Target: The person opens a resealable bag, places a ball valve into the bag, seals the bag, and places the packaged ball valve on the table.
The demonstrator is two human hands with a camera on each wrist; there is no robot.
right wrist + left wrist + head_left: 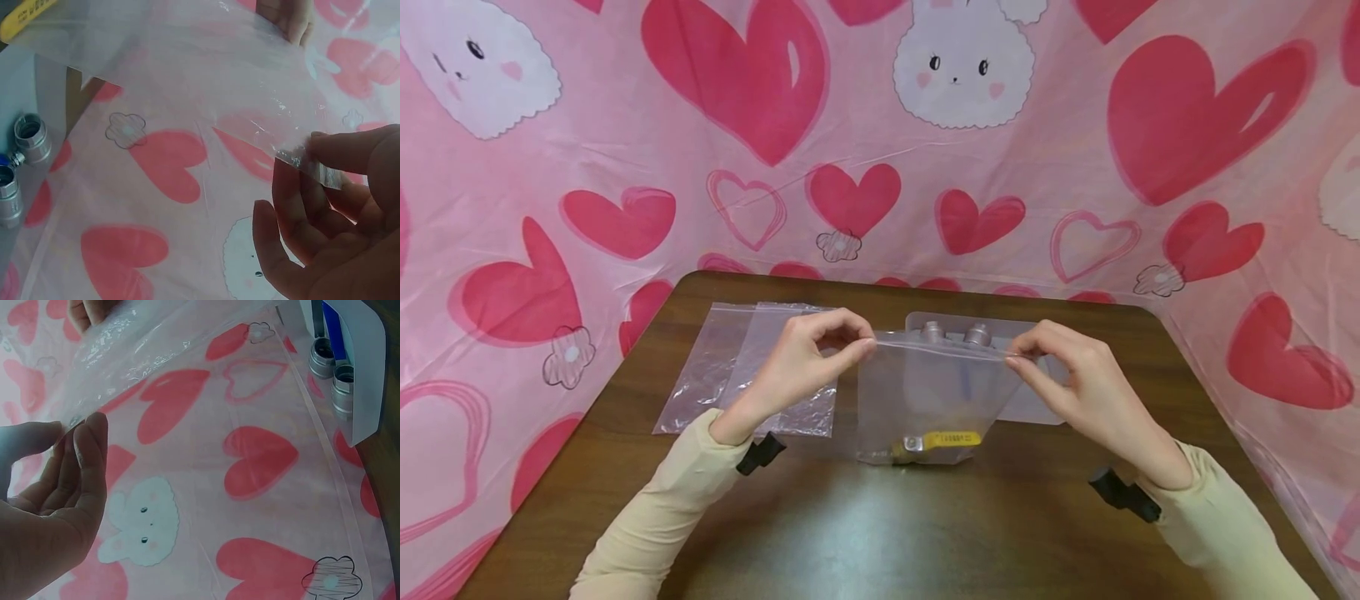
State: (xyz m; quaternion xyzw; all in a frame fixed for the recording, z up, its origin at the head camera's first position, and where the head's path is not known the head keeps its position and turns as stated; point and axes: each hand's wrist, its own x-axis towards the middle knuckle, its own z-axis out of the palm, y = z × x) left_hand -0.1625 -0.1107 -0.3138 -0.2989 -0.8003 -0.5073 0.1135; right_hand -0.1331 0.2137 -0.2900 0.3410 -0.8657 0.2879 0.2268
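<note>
Clear plastic bag (917, 392), yellow-levered metal valve (936, 442) inside: left hand (807, 360), right hand (1081, 377) pinch 2 rim ends; advise keeping taut.

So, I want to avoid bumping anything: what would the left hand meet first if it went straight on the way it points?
The clear bag, whose top edge the left hand pinches. Beyond it, the pale tray with metal fittings looks roughly in line, though depth is unclear.
</note>
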